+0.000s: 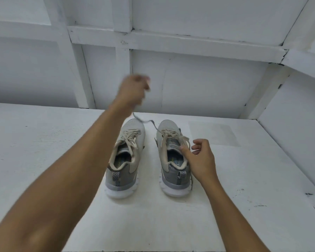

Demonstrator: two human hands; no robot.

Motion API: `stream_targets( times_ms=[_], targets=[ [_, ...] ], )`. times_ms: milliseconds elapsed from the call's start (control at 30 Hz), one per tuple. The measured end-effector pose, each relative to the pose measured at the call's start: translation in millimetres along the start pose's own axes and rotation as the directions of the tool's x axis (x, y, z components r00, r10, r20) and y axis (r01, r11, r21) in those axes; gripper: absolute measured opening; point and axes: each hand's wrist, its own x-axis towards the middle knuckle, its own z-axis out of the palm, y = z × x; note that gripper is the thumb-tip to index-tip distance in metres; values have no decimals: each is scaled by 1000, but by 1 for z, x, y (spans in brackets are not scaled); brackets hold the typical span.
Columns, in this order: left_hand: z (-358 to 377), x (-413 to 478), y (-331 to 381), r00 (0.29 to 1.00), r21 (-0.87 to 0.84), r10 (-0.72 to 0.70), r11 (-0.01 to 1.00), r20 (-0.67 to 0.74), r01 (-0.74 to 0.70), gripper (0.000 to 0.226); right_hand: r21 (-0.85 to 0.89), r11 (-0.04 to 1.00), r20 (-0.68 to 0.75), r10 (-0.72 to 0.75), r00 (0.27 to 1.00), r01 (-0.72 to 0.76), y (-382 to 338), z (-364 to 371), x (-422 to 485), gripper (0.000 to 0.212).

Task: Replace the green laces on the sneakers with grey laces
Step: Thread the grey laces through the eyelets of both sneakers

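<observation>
Two grey sneakers stand side by side on a white surface, heels toward me. The left sneaker carries a pale lace. The right sneaker also shows pale lacing near its toe. A grey lace runs from the right sneaker's front eyelets up and left to my left hand. That hand is raised above the shoes, blurred, and grips the lace. My right hand rests at the right sneaker's collar, thumb pressed on the tongue edge, fingers loosely curled.
The white painted surface stretches to both sides of the shoes. A white panelled wall rises behind, and a raised white ledge borders the right side.
</observation>
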Motion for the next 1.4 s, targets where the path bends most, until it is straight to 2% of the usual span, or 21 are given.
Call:
stream_targets(
  times_ms=[33,67,100,133,167,233,300,433,500,567,633,700,733,767,967,1100,1200,1333,1400],
  targets=[
    [13,-9,-9,964,306,-61,952,258,-21,24,13,1000,-1,12,1000,-12,0,1,0,37],
    [27,-17,-22,882,540,-193,838,430,-80,24,15,1000,2,19,1000,-19,1,2,1,32],
    [38,-25,-35,812,685,-305,712,498,-153,24,10,1000,11,21,1000,-21,1,2,2,29],
    [45,-31,-45,771,757,-362,613,524,-227,24,4,1000,20,19,1000,-19,2,1,2,28],
    [51,-34,-51,752,780,-373,554,544,-290,23,1,1000,24,16,1000,-16,2,1,2,27],
    [48,-31,-52,753,780,-354,536,556,-324,23,7,1000,29,12,1000,-12,4,1,1,25],
    [31,-17,-39,795,777,-307,555,523,-297,24,18,1000,37,20,999,-20,4,2,0,25],
    [-13,20,-7,943,823,-121,531,309,-202,24,43,998,32,37,999,-38,3,2,-2,24],
    [-19,22,-4,976,791,-50,595,212,-142,29,48,998,31,43,999,-44,2,3,-3,23],
    [-9,9,-8,960,708,-42,685,277,-174,49,43,998,28,43,999,-45,1,3,-4,21],
    [14,-14,-20,879,673,-127,696,460,-252,63,44,998,29,43,999,-44,0,2,-5,20],
    [37,-31,-39,791,722,-217,591,573,-361,46,48,998,29,43,999,-45,1,2,-5,21],
    [44,-35,-47,776,741,-230,538,587,-401,32,49,998,28,43,999,-45,1,2,-5,21],
    [47,-37,-52,780,750,-221,514,585,-417,23,52,998,24,42,999,-44,1,3,-5,21],
    [16,-18,-22,860,772,-124,518,495,-369,21,60,997,9,43,999,-43,1,4,-6,20],
    [12,-14,-17,857,776,-140,514,497,-365,21,58,997,7,49,999,-50,1,4,-6,18],
    [16,-17,-19,849,749,-139,557,510,-359,22,50,998,6,48,999,-48,0,4,-7,17],
    [19,-19,-16,878,756,-106,564,466,-333,29,37,998,21,41,999,-41,-1,2,-6,18],
    [21,-20,-13,871,748,-107,569,479,-342,34,13,999,40,44,998,-45,-3,0,-4,20]
  ],
)
